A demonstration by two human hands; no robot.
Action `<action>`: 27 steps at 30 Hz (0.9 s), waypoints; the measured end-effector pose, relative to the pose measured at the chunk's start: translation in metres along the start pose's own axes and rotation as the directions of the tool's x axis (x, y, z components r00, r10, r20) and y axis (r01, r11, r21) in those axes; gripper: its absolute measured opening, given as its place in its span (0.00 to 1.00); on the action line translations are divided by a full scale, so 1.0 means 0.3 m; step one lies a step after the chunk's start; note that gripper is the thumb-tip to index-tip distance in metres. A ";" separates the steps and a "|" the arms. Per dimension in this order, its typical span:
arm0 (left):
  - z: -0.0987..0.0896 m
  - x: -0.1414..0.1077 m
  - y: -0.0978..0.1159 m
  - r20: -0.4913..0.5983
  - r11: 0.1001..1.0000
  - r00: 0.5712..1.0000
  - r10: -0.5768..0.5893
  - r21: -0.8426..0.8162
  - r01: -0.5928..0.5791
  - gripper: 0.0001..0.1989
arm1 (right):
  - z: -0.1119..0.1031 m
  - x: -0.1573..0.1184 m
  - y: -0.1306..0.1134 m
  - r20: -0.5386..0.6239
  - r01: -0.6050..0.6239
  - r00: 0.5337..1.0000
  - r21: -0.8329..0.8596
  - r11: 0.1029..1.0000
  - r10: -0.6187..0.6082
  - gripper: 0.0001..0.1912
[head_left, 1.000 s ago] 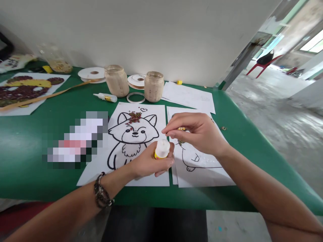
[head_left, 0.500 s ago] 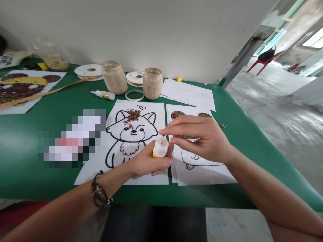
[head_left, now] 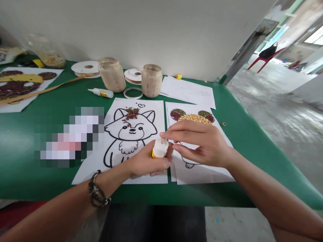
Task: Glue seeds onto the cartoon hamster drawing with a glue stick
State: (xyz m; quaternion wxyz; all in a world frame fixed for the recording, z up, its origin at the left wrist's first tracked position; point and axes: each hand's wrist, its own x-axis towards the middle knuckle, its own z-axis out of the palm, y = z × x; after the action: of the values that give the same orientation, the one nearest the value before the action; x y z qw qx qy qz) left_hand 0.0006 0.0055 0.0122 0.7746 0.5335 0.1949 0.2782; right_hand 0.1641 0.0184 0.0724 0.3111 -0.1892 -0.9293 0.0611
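Observation:
Wrapped in my left hand [head_left: 148, 161] is a small glue bottle [head_left: 160, 148] with a white top and a yellow label, its top tilted up. My right hand [head_left: 202, 143] hovers just to the right of it, thumb and fingers apart. The index fingertip is at the bottle's tip; whether it touches cannot be made out. Below them lies a paper with a fox-like line drawing [head_left: 132, 130], a loose heap of red and green beans [head_left: 132, 113] on its forehead. A second drawing [head_left: 202, 173], partly hidden under my right hand, has bean-filled ears and yellow corn kernels [head_left: 194, 117].
Behind the papers stand two cloudy jars [head_left: 111, 75], ribbon spools [head_left: 85, 68], a tape ring [head_left: 133, 93] and a second glue bottle [head_left: 101, 93]. A finished-looking seed picture [head_left: 25, 85] lies far left. A pixelated object [head_left: 73, 137] lies left of the fox drawing.
My right hand has dipped slightly, and more corn kernels show above it. The small gap between index fingertip and bottle tip has narrowed. The whole view has shifted a little.

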 end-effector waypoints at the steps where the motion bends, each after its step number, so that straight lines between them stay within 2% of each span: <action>1: 0.000 0.000 -0.001 0.000 1.000 1.000 0.000 -0.005 0.000 0.06 | 0.001 -0.004 0.000 0.001 0.000 1.000 0.006 1.000 0.000 0.11; 4: 0.001 0.000 -0.004 -0.004 0.999 1.000 0.006 -0.031 -0.006 0.06 | 0.004 -0.013 -0.004 -0.007 -0.013 1.000 0.056 0.998 0.013 0.11; 9: -0.001 0.001 -0.006 0.025 0.999 0.999 0.035 -0.017 -0.035 0.07 | 0.002 -0.020 -0.011 -0.036 -0.116 0.992 0.169 0.979 0.124 0.11; 12: -0.003 0.000 -0.008 0.023 1.000 0.999 0.023 -0.009 -0.023 0.08 | 0.007 -0.025 -0.015 -0.045 -0.142 0.988 0.162 0.977 0.151 0.12; 27: 0.005 -0.002 0.003 -0.042 0.993 0.998 -0.048 0.101 0.052 0.06 | 0.040 -0.035 -0.039 -0.137 -0.097 0.985 0.031 0.995 0.101 0.09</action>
State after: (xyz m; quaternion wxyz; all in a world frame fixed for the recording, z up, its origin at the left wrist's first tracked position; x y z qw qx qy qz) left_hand 0.0008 0.0043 0.0135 0.7489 0.5620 0.2373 0.2588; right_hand 0.1609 0.0035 0.0596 0.3738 -0.2353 -0.8941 0.0742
